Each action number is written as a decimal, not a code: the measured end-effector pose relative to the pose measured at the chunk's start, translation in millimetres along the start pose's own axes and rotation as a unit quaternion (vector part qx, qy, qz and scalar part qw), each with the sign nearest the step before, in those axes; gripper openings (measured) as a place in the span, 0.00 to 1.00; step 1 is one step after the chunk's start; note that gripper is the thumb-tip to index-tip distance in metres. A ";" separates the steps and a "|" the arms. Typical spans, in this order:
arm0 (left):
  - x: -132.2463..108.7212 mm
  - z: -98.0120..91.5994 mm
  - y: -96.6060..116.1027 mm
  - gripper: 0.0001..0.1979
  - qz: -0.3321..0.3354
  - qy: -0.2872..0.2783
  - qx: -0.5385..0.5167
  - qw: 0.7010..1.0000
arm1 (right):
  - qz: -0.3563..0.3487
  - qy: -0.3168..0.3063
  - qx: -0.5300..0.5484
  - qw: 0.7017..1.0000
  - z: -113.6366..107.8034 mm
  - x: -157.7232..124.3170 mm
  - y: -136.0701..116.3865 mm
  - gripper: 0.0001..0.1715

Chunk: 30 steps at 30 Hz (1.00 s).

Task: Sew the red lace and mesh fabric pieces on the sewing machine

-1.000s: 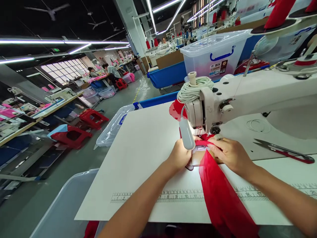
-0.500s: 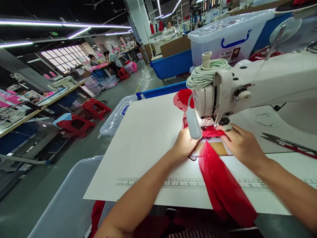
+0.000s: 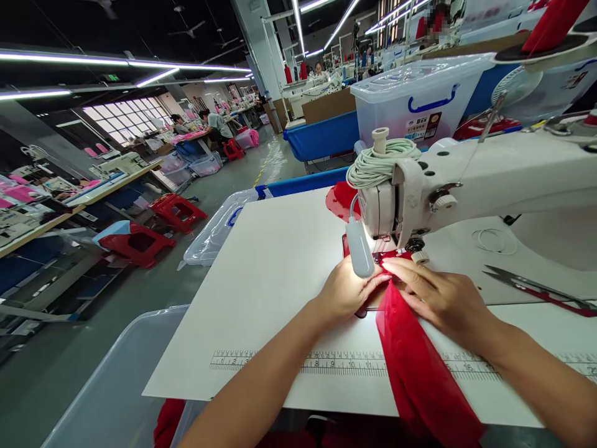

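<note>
A strip of red fabric (image 3: 410, 354) runs from under the needle of a white sewing machine (image 3: 466, 180) down over the front edge of the white table (image 3: 280, 274). My left hand (image 3: 347, 289) rests on the fabric's left side just below the machine's lamp, fingers curled and pressing it down. My right hand (image 3: 441, 298) lies flat on the fabric's right side, fingers stretched toward the presser foot. More red fabric (image 3: 342, 199) shows behind the machine head. A coil of pale cord (image 3: 382, 163) sits on top of the head.
Red-handled snips (image 3: 536, 289) lie on the machine bed at right. A printed ruler (image 3: 336, 362) runs along the table's front. Clear plastic bins (image 3: 116, 386) stand at lower left and beside the table. A lidded box (image 3: 420, 99) sits behind. Other workers sit far back.
Both hands have stayed at the presser foot; the right hand's fingers have slid further over the red fabric. The camera has shifted slightly.
</note>
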<state>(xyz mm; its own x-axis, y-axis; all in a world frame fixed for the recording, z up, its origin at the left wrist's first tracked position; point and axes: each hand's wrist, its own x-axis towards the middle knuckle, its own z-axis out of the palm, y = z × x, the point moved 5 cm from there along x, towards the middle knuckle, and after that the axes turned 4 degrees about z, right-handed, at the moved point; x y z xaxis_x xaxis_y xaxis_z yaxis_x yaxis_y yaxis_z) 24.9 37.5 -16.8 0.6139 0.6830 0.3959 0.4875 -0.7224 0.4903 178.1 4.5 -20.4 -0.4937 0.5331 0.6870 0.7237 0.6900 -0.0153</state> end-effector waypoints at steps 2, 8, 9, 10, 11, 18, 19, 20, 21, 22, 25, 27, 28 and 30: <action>-2.0 0.4 1.1 0.17 0.019 -0.014 0.028 0.999 | 0.012 -0.012 0.029 0.999 4.1 1.7 1.4 0.15; -4.7 0.8 1.1 0.05 -0.021 0.010 0.018 1.000 | 0.055 -0.032 0.074 0.995 8.7 3.0 5.9 0.15; -4.7 0.9 1.5 0.03 -0.032 0.018 0.022 0.999 | 0.056 -0.033 0.075 0.995 8.4 3.0 5.3 0.16; -4.7 1.1 2.4 0.03 -0.038 0.027 0.031 0.998 | 0.054 -0.033 0.078 0.995 7.9 2.9 4.5 0.16; -5.1 1.5 3.8 0.03 -0.036 0.033 0.046 0.998 | 0.050 -0.034 0.081 0.995 7.6 2.7 3.7 0.16; -17.8 13.9 16.3 0.13 0.065 0.031 0.237 0.969 | 0.050 -0.051 0.073 0.995 8.4 -1.5 3.8 0.14; -19.6 15.4 18.1 0.13 0.074 0.032 0.250 0.965 | 0.049 -0.061 0.073 0.994 8.8 -1.8 3.6 0.15; -20.9 16.6 20.5 0.13 0.081 0.032 0.260 0.962 | 0.046 -0.070 0.073 0.994 9.0 -2.0 3.2 0.16; -21.7 17.3 23.5 0.14 0.084 0.032 0.268 0.959 | 0.042 -0.078 0.071 0.994 9.1 -2.0 2.7 0.16; -22.2 17.6 27.1 0.15 0.085 0.030 0.276 0.957 | 0.038 -0.084 0.066 0.994 9.0 -2.1 2.3 0.15; -22.4 17.4 38.1 0.22 0.072 0.013 0.268 0.961 | 0.034 -0.088 0.049 0.994 9.0 -2.6 2.7 0.14; -22.8 16.8 43.9 0.33 0.065 0.009 0.244 0.967 | 0.035 -0.090 0.043 0.994 9.8 -3.4 3.3 0.14; -23.2 16.3 45.9 0.38 0.064 0.012 0.237 0.969 | 0.035 -0.090 0.040 0.994 10.2 -3.8 3.6 0.14; -24.0 15.5 48.1 0.43 0.063 0.026 0.235 0.970 | 0.040 -0.090 0.038 0.994 10.6 -4.5 4.4 0.14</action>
<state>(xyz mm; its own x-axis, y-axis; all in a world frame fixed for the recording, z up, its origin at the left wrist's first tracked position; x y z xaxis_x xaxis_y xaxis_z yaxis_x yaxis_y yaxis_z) 43.3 -15.4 -14.8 0.6614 0.5815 0.4737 0.6465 -0.7622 0.0329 178.4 10.3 -31.3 -0.5194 0.6616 0.5409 0.7288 0.6734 -0.1239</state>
